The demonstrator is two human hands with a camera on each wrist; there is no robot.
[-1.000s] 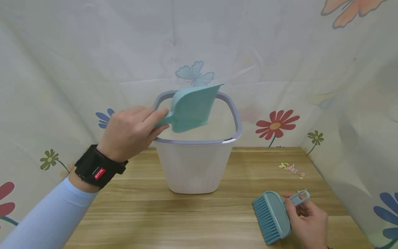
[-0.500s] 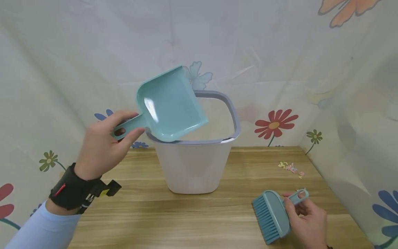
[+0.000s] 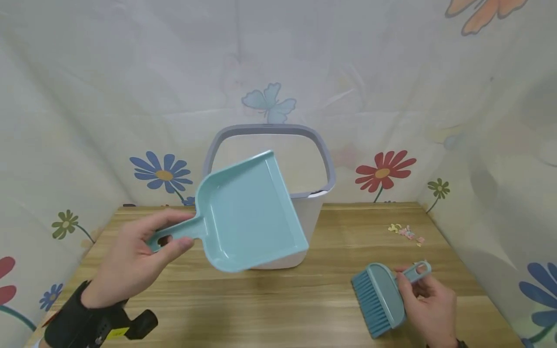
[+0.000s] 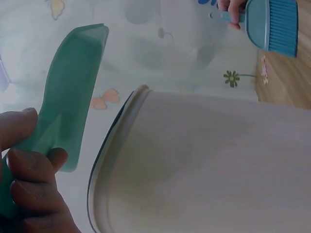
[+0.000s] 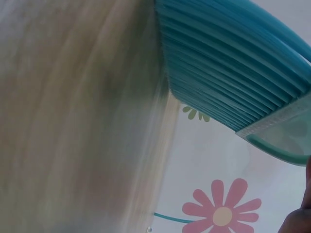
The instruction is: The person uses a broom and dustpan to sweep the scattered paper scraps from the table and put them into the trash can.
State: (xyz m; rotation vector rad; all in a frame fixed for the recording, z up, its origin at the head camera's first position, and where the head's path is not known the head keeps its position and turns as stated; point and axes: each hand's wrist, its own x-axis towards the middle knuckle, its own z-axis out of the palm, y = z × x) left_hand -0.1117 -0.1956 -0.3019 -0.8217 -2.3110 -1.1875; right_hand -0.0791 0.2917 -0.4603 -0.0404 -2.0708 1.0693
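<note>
My left hand (image 3: 139, 256) grips the short handle of a light blue dustpan (image 3: 248, 212). The pan's inner face shows in the head view and no scraps are visible on it. It hangs in front of a white bin (image 3: 311, 212) with a grey-blue rim, covering part of the bin's front. At the lower right, my right hand (image 3: 431, 304) holds a blue hand brush (image 3: 385, 299) by its handle, bristles facing left. In the right wrist view the bristles (image 5: 228, 58) show close above the wood. The bin's bottom inside is hidden.
Small yellow and pink paper scraps (image 3: 406, 233) lie on the wooden table (image 3: 270, 314) at the right, behind the brush. Flower-printed sheeting (image 3: 383, 72) hangs behind and along both sides of the table.
From tipped over the bin's opening, the dustpan has turned its inner face into view and come down toward me, in front of the bin. The right hand and brush have stayed put.
</note>
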